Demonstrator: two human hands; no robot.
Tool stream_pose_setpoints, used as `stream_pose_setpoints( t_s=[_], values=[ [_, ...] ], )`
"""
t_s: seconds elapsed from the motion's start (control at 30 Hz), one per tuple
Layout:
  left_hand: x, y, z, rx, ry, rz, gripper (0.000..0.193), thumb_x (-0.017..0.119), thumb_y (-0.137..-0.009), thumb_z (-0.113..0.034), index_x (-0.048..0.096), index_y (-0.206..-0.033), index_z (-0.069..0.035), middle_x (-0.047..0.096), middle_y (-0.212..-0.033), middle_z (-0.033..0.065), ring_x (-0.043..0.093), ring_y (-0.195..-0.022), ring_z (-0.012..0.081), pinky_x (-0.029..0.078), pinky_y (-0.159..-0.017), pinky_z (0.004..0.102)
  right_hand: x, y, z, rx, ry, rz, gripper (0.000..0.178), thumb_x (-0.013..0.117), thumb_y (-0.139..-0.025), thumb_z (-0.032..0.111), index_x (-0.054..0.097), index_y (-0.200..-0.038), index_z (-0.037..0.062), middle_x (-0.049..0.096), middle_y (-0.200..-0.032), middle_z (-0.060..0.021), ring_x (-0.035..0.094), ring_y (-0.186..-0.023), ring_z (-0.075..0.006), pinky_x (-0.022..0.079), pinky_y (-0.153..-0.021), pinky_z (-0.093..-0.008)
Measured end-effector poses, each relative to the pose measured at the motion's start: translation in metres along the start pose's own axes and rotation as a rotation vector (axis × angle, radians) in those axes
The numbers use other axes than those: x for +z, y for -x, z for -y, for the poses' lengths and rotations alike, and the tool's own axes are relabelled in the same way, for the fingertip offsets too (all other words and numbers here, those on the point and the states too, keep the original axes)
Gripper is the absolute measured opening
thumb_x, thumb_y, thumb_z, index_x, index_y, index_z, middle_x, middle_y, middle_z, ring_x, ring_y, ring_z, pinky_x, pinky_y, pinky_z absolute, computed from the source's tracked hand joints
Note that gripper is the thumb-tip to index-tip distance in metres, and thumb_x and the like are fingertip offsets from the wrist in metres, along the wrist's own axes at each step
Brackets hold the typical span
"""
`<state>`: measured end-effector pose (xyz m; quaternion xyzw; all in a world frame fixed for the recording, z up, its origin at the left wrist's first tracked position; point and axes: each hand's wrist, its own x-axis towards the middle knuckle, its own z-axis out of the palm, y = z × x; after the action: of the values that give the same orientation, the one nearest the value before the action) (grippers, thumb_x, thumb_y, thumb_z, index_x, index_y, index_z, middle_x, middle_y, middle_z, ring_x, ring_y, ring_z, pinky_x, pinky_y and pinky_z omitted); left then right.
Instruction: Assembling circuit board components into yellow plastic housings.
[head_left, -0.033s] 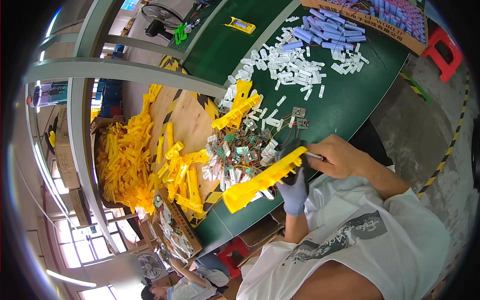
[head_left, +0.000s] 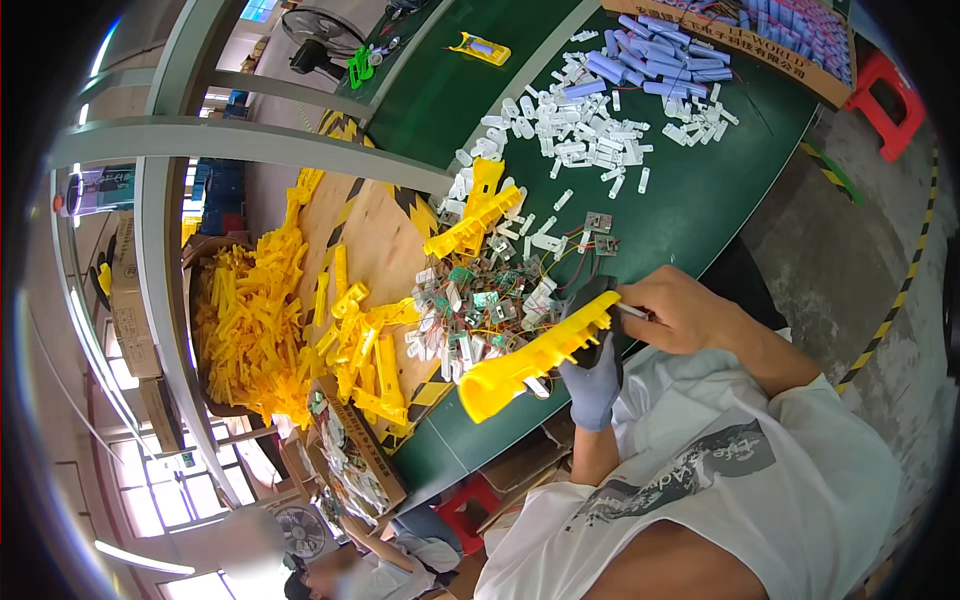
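Note:
My left hand (head_left: 592,372), in a grey glove with dark fingers, is closed on a long yellow plastic shell (head_left: 535,362). The shell is held tilted above the table's near edge, its row of ribs facing my body. Bare and closed, my right hand (head_left: 675,312) is at the shell's upper end. Its fingers pinch a thin pale rod-like piece (head_left: 634,312), mostly hidden, so its kind cannot be told. Just beyond the shell lies a heap of small circuit boards (head_left: 490,300) with wires and white parts. Two wired boards (head_left: 598,222) lie apart from it.
Loose white plastic pieces (head_left: 590,135) and purple cylindrical cells (head_left: 660,60) cover the far table. A carton (head_left: 780,55) holds more cells. Yellow shells (head_left: 370,350) and a full box (head_left: 250,320) lie left. A grey metal post (head_left: 270,140) crosses there. Another person (head_left: 400,555) sits at lower left.
The yellow shell's lower end has shifted slightly right and up, with my left hand still around it. My right hand has barely moved.

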<state>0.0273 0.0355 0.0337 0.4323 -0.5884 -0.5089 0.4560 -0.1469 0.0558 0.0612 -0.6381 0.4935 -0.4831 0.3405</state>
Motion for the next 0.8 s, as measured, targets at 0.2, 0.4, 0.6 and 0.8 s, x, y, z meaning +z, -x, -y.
stream_pose_setpoints(
  t_s=[0.2, 0.4, 0.6, 0.8],
  values=[
    [-0.005, 0.000, 0.020, 0.070, -0.022, -0.084, 0.043, 0.053, -0.088, 0.009, 0.041, -0.130, 0.003, 0.055, -0.122, 0.0166, 0.059, -0.107, 0.0233, 0.048, -0.095, 0.0330, -0.019, 0.000, 0.008, 0.034, -0.112, 0.109, 0.027, 0.061, -0.085, 0.022, 0.054, -0.070, 0.0005, 0.050, -0.054, -0.0153, 0.049, -0.048, -0.0349, 0.036, -0.048, -0.0403],
    [0.004, -0.023, -0.037, 0.089, -0.017, 0.190, 0.047, 0.063, -0.083, -0.005, 0.049, -0.127, 0.004, 0.058, -0.121, 0.0145, 0.055, -0.113, 0.0246, 0.043, -0.096, 0.0342, -0.017, -0.001, 0.004, 0.007, -0.070, 0.065, 0.024, 0.063, -0.084, 0.018, 0.055, -0.070, 0.0017, 0.049, -0.053, -0.0141, 0.048, -0.047, -0.0330, 0.036, -0.047, -0.0397],
    [0.006, -0.014, -0.026, 0.135, -0.346, 0.291, 0.047, 0.065, -0.080, -0.005, 0.054, -0.125, 0.000, 0.061, -0.116, 0.0170, 0.060, -0.102, 0.0286, 0.047, -0.090, 0.0349, -0.010, 0.003, -0.004, -0.060, -0.011, -0.061, 0.020, 0.065, -0.082, 0.017, 0.057, -0.070, 0.0035, 0.050, -0.052, -0.0118, 0.050, -0.046, -0.0316, 0.036, -0.045, -0.0387],
    [-0.005, -0.009, -0.002, 0.343, -0.549, 0.221, 0.034, 0.052, -0.088, 0.002, 0.052, -0.122, 0.004, 0.061, -0.110, 0.0188, 0.060, -0.096, 0.0336, 0.048, -0.084, 0.0373, -0.025, 0.006, -0.005, -0.088, 0.008, 0.004, 0.020, 0.066, -0.081, 0.019, 0.058, -0.069, 0.0042, 0.050, -0.052, -0.0114, 0.050, -0.046, -0.0314, 0.036, -0.044, -0.0383]
  ],
)
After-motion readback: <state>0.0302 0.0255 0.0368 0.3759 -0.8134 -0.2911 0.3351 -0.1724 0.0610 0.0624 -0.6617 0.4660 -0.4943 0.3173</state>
